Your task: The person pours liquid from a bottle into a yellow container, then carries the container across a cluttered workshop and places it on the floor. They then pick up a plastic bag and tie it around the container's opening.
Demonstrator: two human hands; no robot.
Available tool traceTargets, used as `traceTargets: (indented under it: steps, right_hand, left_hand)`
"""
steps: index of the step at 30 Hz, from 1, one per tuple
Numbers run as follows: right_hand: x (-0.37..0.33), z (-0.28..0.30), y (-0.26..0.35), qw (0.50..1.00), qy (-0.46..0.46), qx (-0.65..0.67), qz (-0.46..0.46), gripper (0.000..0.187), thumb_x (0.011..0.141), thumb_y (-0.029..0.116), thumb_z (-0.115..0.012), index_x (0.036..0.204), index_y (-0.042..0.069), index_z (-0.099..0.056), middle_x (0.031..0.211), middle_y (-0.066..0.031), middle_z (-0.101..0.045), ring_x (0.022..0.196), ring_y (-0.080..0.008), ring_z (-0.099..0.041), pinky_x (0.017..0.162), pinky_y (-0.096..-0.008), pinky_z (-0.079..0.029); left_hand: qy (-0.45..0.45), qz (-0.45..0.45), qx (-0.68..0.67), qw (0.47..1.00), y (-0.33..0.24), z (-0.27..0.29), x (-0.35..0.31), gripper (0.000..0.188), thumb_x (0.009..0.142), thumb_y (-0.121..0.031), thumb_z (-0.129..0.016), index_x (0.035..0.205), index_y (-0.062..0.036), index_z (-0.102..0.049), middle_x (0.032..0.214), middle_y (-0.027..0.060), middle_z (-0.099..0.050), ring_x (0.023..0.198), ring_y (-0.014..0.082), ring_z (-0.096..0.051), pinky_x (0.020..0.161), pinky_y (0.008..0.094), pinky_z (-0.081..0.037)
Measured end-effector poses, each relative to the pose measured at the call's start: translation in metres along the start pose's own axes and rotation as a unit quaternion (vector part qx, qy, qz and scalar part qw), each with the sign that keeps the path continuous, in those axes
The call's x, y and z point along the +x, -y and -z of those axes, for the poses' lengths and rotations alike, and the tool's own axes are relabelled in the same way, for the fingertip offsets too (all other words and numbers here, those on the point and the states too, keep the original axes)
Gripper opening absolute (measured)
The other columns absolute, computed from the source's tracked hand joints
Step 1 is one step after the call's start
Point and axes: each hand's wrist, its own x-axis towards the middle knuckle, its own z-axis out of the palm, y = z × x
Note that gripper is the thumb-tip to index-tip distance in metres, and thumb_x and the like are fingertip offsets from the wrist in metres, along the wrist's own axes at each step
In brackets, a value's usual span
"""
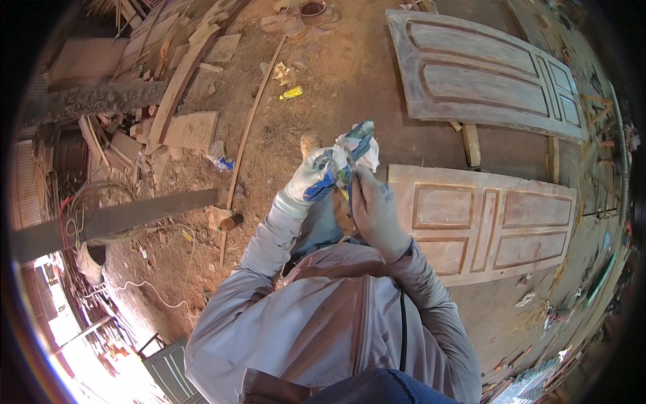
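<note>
My left hand (313, 176), in a white work glove with blue patches, is raised in front of my chest with its fingers closed. At its fingertips is a crumpled blue-green and white piece (359, 137), perhaps cloth or a packet; its kind is unclear. My right hand (374, 214), in a pale glove, meets the left one from below. Its fingers are bent inward at the same spot, and whatever they pinch is hidden. A white crumpled part (369, 159) hangs just beyond the right fingers.
Two panelled wooden doors lie at the right, a greyish one (478, 74) farther off and a reddish-brown one (484, 225) nearer, with wooden supports (472, 146) between them. Boards (192, 131) and scraps lie at the left. A long thin strip (252, 124) and a yellow packet (291, 93) are on the dirt floor.
</note>
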Motion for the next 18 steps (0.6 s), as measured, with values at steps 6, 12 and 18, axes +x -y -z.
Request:
traceTargets:
  steps: [6, 12, 18]
  right_hand:
    - [0.107, -0.039, -0.03, 0.998, -0.063, -0.026, 0.008, 0.033, 0.09, 0.003, -0.056, 0.123, -0.003, -0.056, 0.097, -0.0247, -0.065, 0.083, -0.0444, -0.064, 0.073, -0.0466, -0.05]
    - [0.261, -0.058, -0.01, 0.998, -0.056, -0.011, -0.033, 0.033, 0.096, 0.003, -0.052, 0.128, 0.001, -0.057, 0.126, -0.0225, -0.059, 0.121, -0.0389, -0.053, 0.103, -0.0411, -0.041]
    - [0.325, -0.1, -0.027, 0.983, -0.003, -0.048, -0.176, 0.034, 0.099, 0.017, -0.051, 0.128, 0.0, -0.056, 0.087, -0.0245, -0.066, 0.081, -0.0419, -0.065, 0.069, -0.0435, -0.049]
  left_hand:
    - [0.076, 0.008, -0.055, 0.996, -0.044, 0.068, 0.109, 0.034, 0.089, -0.031, -0.074, 0.103, -0.0033, -0.062, 0.094, 0.0049, -0.063, 0.088, 0.0161, -0.059, 0.082, 0.0287, -0.048]
    - [0.137, 0.04, -0.064, 0.988, -0.092, 0.14, 0.2, 0.026, 0.093, -0.019, -0.069, 0.112, -0.0019, -0.064, 0.094, -0.0023, -0.062, 0.082, 0.0072, -0.054, 0.075, 0.0244, -0.046]
    - [0.139, 0.027, -0.082, 0.986, -0.139, 0.199, 0.25, 0.028, 0.094, -0.012, -0.065, 0.12, -0.0019, -0.062, 0.106, 0.0008, -0.064, 0.096, 0.009, -0.057, 0.085, 0.026, -0.048]
